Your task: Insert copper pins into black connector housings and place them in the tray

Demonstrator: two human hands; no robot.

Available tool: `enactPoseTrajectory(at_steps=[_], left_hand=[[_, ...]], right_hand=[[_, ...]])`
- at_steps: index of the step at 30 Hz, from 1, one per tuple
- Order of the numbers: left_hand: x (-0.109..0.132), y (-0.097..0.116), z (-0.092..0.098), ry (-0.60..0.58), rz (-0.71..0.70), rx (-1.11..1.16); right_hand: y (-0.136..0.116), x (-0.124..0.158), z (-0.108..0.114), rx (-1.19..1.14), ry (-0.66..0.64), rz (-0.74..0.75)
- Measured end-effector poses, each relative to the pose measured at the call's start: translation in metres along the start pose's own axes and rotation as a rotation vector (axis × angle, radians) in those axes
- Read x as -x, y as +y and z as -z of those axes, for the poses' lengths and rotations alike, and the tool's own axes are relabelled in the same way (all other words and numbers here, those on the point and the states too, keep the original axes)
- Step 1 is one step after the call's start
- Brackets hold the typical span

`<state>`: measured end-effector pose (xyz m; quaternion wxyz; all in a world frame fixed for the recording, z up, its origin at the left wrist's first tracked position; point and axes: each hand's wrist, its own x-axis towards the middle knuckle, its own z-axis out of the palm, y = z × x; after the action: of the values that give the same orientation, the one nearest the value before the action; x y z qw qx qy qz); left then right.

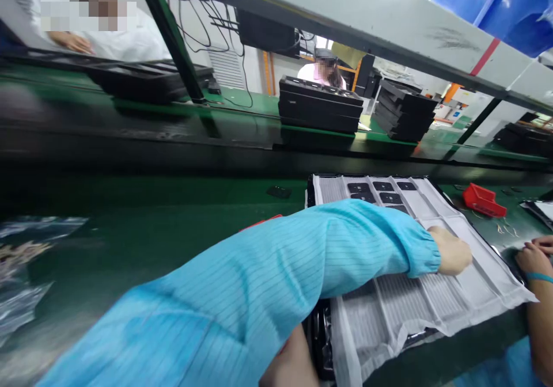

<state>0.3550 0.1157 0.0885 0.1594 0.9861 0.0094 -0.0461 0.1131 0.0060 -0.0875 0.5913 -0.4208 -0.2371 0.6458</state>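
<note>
Skin of the right hand point(291, 361) is shown at near centre, mostly covered by one blue sleeve point(268, 283); its grip cannot be told. At right, one white-lined tray point(458, 286) is reached over by the left hand point(451, 253), its fingers curled and turned from view, so whether anything is held cannot be told. Two co-worker's hands point(533, 259) are seen beyond the tray's right edge. Six flat black pieces point(390, 197) are visible in its far left part, some partly covered. One red bin point(484, 201) is set farther right.
</note>
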Motion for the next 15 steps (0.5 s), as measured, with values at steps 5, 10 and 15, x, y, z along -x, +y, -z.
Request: enactPoseTrajectory(at_steps=[5, 10, 15], left_hand=[[0.051, -0.001, 0.023, 0.039, -0.076, 0.049], [0.184, -0.011, 0.047, 0.312, 0.182, 0.229], [0.318, -0.017, 0.003, 0.507, 0.733, 0.778]], right_hand=[[-0.020, 0.003, 0.000, -0.190, -0.063, -0.118], [-0.027, 0.009, 0.000, -0.166, -0.124, -0.134], [-0.030, 0.022, -0.002, -0.063, -0.117, -0.020]])
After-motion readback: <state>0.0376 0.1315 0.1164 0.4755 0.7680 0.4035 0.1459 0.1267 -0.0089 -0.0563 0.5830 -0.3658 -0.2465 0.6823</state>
